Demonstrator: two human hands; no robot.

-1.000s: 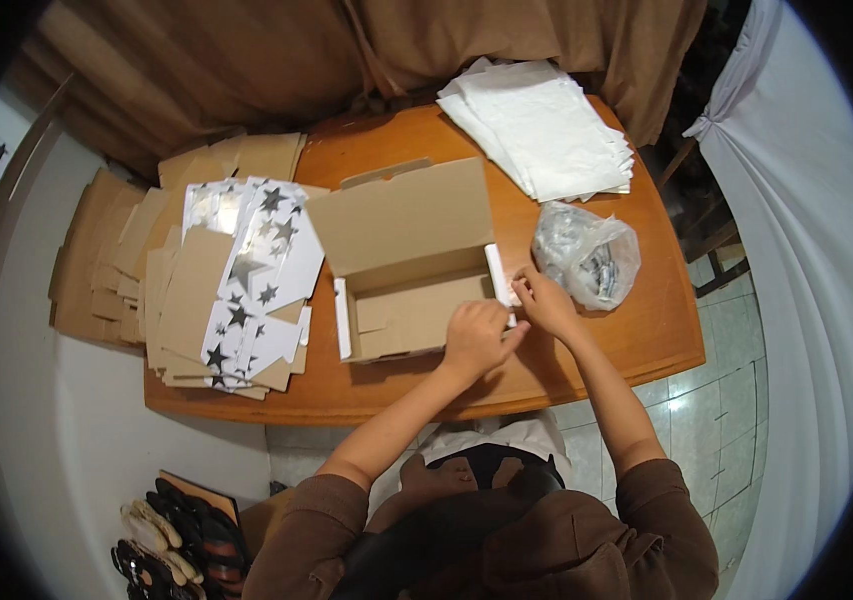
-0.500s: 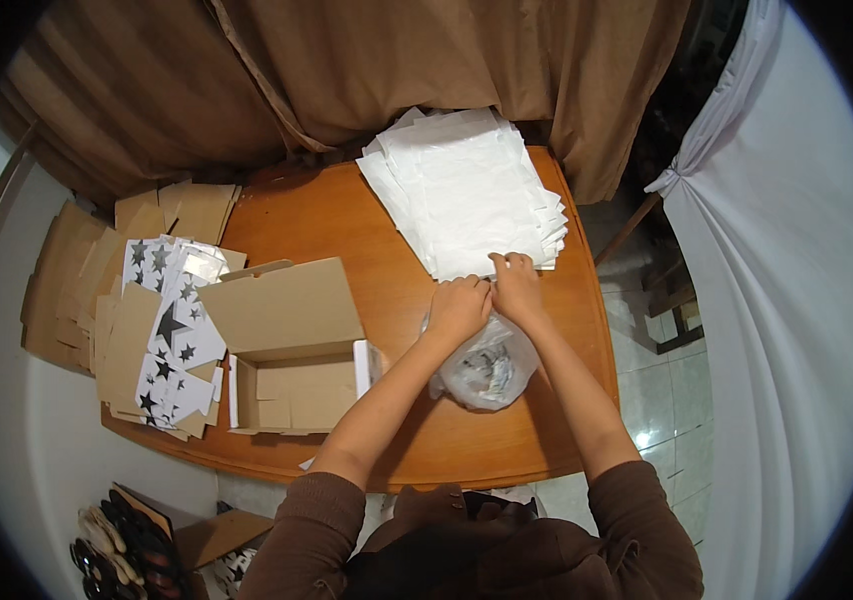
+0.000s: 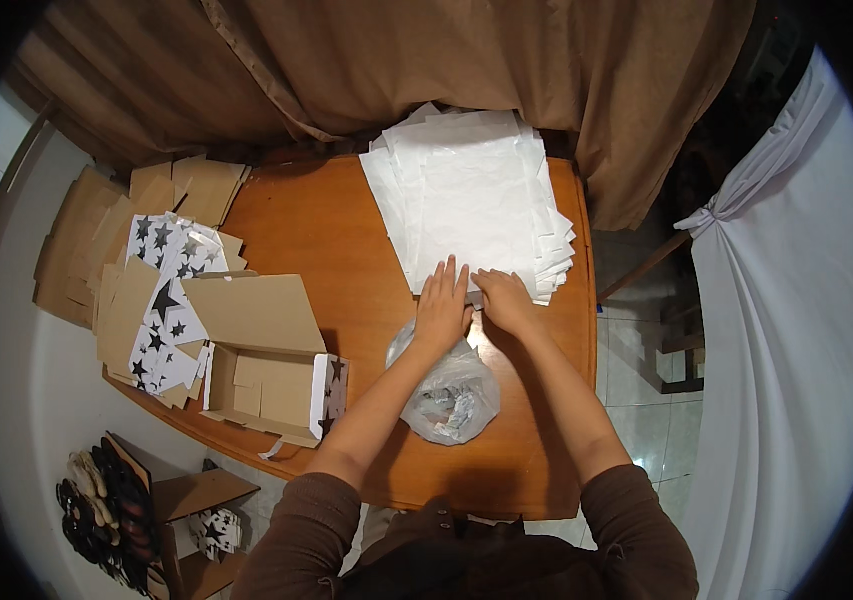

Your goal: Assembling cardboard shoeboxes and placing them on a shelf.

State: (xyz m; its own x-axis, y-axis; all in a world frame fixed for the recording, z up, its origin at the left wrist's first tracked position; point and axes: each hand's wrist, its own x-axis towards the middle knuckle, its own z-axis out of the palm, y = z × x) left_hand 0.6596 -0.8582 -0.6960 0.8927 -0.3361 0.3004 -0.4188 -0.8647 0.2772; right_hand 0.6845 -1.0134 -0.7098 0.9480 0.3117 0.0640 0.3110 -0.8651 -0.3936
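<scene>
My left hand (image 3: 441, 308) lies flat with its fingers stretched over the near edge of a thick stack of white paper sheets (image 3: 477, 200). Close beside it, my right hand (image 3: 505, 298) has its fingers bent together at the same edge, pointing toward the left hand. A small greyish patch shows between the two hands; what it is I cannot make out. Just nearer to me, partly under my left wrist, stands a translucent plastic bag (image 3: 467, 412) with crumpled pale pieces in it.
Left of the bag stands an open cardboard box (image 3: 277, 375) with its lid up. Flat cardboard pieces (image 3: 82, 265) and white star-printed sheets (image 3: 162, 320) pile up at the table's left. A brown curtain (image 3: 397, 60) hangs behind the wooden table (image 3: 317, 220); shoes (image 3: 112, 510) stand at lower left.
My hands have shifted from above the bag's top onto the near edge of the paper stack. The left fingers have straightened out. The whole view has also shifted a little.
</scene>
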